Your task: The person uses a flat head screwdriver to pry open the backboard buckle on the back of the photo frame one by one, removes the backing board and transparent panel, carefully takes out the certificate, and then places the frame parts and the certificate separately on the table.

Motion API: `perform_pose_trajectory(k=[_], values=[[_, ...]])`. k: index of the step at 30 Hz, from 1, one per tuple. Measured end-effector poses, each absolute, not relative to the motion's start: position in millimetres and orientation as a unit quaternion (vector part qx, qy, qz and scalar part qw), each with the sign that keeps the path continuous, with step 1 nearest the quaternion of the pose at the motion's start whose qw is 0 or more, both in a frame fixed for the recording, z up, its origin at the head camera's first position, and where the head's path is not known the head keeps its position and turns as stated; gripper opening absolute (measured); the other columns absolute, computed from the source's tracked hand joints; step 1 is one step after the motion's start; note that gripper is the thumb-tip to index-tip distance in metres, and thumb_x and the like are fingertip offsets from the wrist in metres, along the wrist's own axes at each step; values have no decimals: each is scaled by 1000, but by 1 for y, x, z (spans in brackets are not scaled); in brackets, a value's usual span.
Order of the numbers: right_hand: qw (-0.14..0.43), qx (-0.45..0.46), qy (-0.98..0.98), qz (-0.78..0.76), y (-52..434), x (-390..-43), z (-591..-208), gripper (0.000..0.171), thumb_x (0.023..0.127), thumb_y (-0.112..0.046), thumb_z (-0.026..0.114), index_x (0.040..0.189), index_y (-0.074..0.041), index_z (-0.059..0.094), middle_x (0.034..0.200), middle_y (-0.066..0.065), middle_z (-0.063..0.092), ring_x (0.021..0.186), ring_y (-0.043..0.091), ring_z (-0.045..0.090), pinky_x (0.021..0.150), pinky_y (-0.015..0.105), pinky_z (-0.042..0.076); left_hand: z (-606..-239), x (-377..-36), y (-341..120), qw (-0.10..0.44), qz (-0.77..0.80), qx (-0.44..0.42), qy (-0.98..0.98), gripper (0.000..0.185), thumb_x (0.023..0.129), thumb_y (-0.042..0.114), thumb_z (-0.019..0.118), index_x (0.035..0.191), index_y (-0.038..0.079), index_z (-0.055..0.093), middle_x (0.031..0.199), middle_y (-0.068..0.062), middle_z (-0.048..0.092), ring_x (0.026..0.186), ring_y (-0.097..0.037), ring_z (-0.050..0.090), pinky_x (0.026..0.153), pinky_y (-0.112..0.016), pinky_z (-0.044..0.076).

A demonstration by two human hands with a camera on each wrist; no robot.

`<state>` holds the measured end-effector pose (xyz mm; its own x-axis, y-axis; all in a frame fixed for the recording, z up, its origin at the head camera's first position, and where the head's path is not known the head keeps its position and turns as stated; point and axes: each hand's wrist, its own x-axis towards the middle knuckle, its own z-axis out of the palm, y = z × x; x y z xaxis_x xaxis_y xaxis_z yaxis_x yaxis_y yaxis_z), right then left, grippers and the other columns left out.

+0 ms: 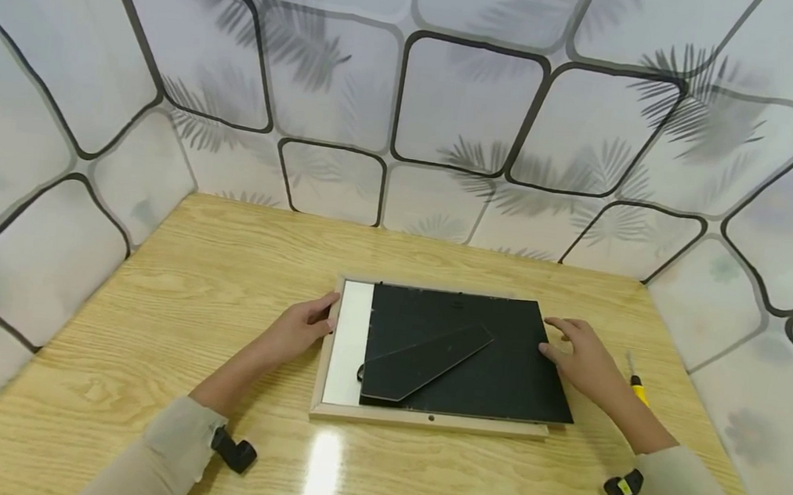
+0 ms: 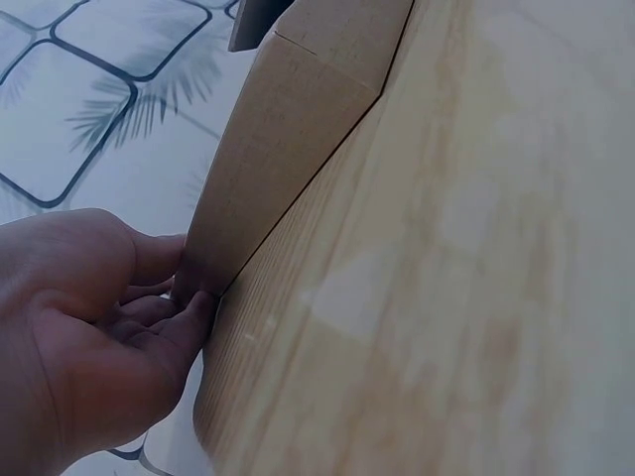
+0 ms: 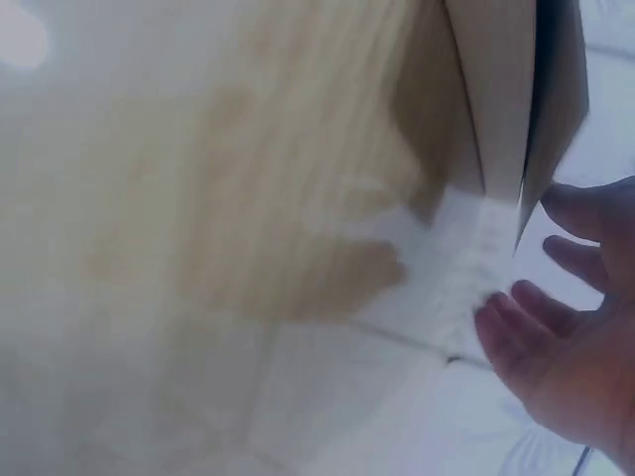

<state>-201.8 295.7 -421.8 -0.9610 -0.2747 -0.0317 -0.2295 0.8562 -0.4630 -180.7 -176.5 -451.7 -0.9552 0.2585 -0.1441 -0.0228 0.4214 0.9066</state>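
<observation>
Resting against the left rail of the picture frame (image 1: pixel 326 367), the fingers (image 2: pixel 164 327) of our left hand (image 1: pixel 301 326) lay loosely curled, the thumb along the frame's upper left edge; in the left wrist view they touched the wood without closing round it. Our right hand (image 1: pixel 581 358) lay flat with its fingers (image 1: pixel 563 325) spread and relaxed, pressing on the right edge of the black backing board (image 1: pixel 513 368), holding nothing. In the right wrist view those fingers showed open beside the frame's corner, though that view was blurred.

We saw the frame lying face down near the middle of the counter (image 1: pixel 186 300), the backing board shifted to the right so that it overhung the frame's right side and bared a white strip (image 1: pixel 348 345) along the left. On the board lay its black easel stand (image 1: pixel 422 360), folded flat and angled from lower left to upper right.

Just right of our right wrist a yellow-handled screwdriver (image 1: pixel 635 382) lay on the counter, apart from the frame. Patterned panels (image 1: pixel 466 104) with black outlines and leaf prints walled the counter on three sides.
</observation>
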Motion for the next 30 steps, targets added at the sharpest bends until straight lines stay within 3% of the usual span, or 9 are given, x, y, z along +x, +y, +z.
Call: perform_pose_trajectory(k=[6, 8, 12, 20, 25, 30], values=[[139, -58, 896, -418, 316, -190, -430, 56, 105, -24, 57, 149, 5, 40, 124, 25, 61, 92, 24, 66, 71, 34, 58, -453, -180, -180, 133, 531, 71, 834, 56, 108, 15, 48, 159, 6, 28, 166, -14, 22, 153, -31, 22, 122, -47, 27], [158, -42, 870, -466, 317, -189, -432, 58, 104, -25, 59, 150, 5, 39, 117, 20, 64, 86, 18, 66, 71, 32, 59, -453, -180, -181, 134, 533, 68, 832, 56, 107, 15, 49, 159, 7, 29, 166, -13, 23, 153, -29, 23, 122, -47, 27], [186, -29, 832, -522, 317, -188, -433, 63, 102, -27, 61, 151, 3, 36, 113, 10, 63, 89, 13, 68, 78, 30, 59, -454, -180, -181, 133, 534, 71, 832, 56, 107, 15, 49, 159, 7, 30, 166, -13, 23, 153, -30, 23, 121, -47, 27], [211, -22, 794, -570, 314, -187, -439, 67, 101, -25, 63, 155, 1, 32, 129, 18, 54, 98, 13, 68, 84, 30, 59, -454, -181, -179, 132, 536, 76, 830, 56, 107, 15, 49, 159, 6, 29, 166, -14, 23, 153, -31, 23, 121, -48, 27], [210, -10, 788, -579, 313, -187, -440, 69, 101, -26, 64, 157, -1, 31, 151, 28, 36, 101, 8, 66, 85, 28, 58, -454, -181, -179, 131, 538, 78, 829, 56, 107, 14, 49, 159, 6, 29, 166, -15, 23, 153, -32, 23, 121, -48, 27], [210, -6, 783, -585, 312, -187, -442, 71, 100, -27, 64, 158, -2, 30, 162, 28, 22, 103, 3, 64, 86, 25, 57, -454, -181, -178, 132, 540, 78, 828, 56, 107, 14, 50, 159, 6, 29, 166, -15, 22, 153, -32, 23, 121, -48, 27]])
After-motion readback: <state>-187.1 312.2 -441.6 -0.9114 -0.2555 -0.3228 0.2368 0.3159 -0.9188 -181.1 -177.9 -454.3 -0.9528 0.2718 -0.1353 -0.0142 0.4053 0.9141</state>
